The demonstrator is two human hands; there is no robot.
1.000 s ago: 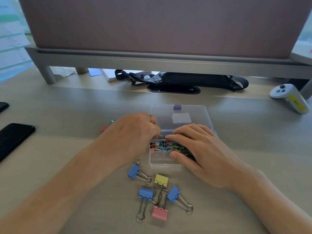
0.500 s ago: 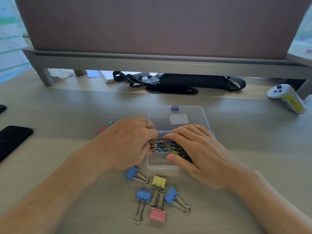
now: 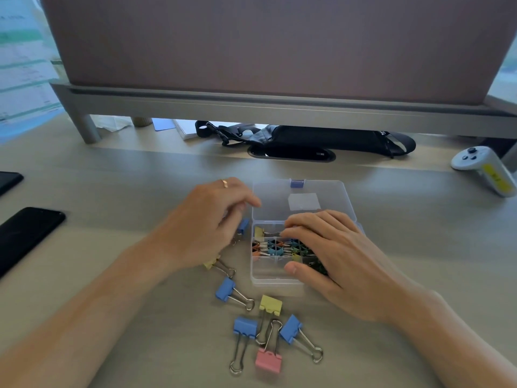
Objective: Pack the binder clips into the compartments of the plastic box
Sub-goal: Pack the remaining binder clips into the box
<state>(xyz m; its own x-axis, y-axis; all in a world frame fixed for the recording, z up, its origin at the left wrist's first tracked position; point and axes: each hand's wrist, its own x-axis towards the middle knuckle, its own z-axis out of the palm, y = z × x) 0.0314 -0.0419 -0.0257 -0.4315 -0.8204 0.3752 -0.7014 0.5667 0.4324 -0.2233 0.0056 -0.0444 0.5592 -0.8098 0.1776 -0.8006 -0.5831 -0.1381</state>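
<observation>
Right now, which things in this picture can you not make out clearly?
1. Head view: the right hand covers the right compartments of the plastic box, so their contents are hidden.
2. Head view: the left hand is blurred; whether it grips the blue clip beside the box is unclear.
3. Head view: the small clips in the middle row are too small to count.

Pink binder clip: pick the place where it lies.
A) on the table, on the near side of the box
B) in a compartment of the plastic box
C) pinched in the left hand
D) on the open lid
A: the pink binder clip lies on the table, on the near side of the plastic box, outside every compartment.
</observation>
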